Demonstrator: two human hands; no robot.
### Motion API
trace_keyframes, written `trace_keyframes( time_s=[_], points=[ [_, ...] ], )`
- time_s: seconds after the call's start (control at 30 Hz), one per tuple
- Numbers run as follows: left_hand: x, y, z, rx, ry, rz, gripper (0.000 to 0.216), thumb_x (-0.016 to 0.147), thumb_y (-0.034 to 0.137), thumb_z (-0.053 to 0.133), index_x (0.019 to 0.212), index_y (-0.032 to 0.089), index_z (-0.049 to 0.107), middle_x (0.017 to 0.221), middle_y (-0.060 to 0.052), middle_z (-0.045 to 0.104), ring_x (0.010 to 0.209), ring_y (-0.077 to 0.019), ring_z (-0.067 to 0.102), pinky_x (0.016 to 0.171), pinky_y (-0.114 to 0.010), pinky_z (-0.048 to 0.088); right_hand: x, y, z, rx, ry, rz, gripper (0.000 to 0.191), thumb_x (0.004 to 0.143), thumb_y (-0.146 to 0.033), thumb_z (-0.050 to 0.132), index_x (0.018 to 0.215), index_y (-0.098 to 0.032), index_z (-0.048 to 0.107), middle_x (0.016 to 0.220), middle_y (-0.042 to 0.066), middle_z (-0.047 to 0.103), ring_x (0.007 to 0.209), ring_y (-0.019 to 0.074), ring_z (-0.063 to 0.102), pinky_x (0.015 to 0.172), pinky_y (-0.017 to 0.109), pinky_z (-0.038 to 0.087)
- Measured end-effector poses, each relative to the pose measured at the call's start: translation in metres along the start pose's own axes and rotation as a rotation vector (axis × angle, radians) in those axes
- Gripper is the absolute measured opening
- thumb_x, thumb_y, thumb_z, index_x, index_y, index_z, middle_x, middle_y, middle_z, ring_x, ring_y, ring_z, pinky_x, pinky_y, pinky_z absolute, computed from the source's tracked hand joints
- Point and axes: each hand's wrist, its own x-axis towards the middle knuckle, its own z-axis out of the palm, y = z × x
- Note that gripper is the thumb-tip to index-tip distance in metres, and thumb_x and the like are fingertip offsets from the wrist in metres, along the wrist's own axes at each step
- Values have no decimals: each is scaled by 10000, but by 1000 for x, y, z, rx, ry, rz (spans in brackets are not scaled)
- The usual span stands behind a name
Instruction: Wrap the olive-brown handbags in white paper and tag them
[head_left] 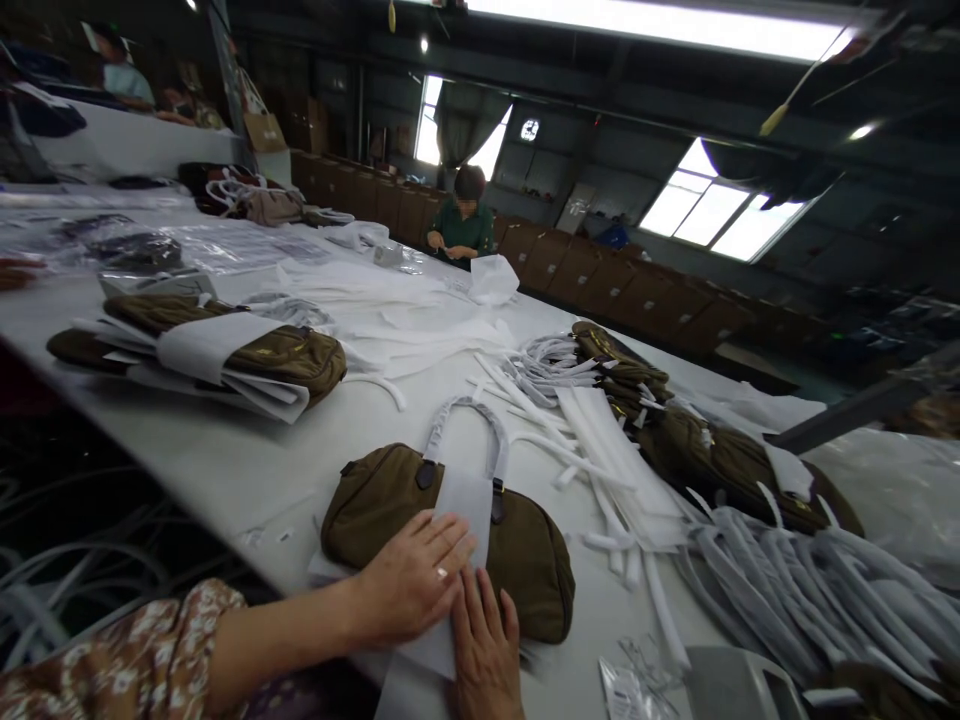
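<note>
An olive-brown handbag (375,505) with wrapped white handles lies on the white table (210,460) just in front of me. A white paper sheet (466,505) is wrapped over its middle. My left hand (411,580) lies flat on the bag and paper, fingers stretched out. Beside it my right hand (486,650) presses flat on the paper's lower part, fingers together and extended. Neither hand grips anything.
Paper-wrapped brown bags (247,350) are stacked at the left, more brown bags (720,460) at the right. White strips (600,450) and bundled white handles (810,590) litter the table. A person in green (465,225) works at the far end. Cardboard boxes (600,270) line the back.
</note>
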Motion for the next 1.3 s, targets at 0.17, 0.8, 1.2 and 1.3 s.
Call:
trace_keyframes(
  time_s=[0.17, 0.8, 1.2, 1.3],
  points=[
    [-1, -8, 59, 102, -171, 58, 653, 914, 560, 419, 1432, 176, 310, 1448, -175, 398, 1297, -343, 398, 1005, -553, 338, 35, 37, -35, 210, -27, -45, 764, 757, -61, 345, 1498, -177, 199, 1394, 72, 505, 1270, 184, 481, 999, 351, 431],
    [2, -28, 51, 145, -189, 133, 673, 871, 554, 525, 1349, 101, 391, 1336, -188, 513, 1227, -283, 468, 970, -400, 353, 70, 36, -16, 138, -544, -6, 763, 860, -608, 484, 1470, -197, 280, 1464, 154, 393, 1359, 314, 337, 1090, 621, 167],
    [-4, -9, 46, 217, -271, 18, 808, 763, 497, 681, 1382, 102, 344, 1371, -246, 457, 1251, -362, 438, 969, -520, 362, 60, 22, -13, 87, -468, -63, 869, 729, -329, 672, 1458, -82, 268, 1448, 220, 391, 1323, 328, 371, 1075, 542, 254],
    [-8, -6, 46, 205, -266, 10, 700, 832, 411, 607, 1398, 118, 319, 1370, -238, 455, 1252, -353, 437, 968, -523, 365, 48, 13, -30, 73, -360, -21, 801, 758, -318, 666, 1440, -94, 310, 1419, 222, 429, 1313, 311, 387, 1081, 527, 248]
  ],
)
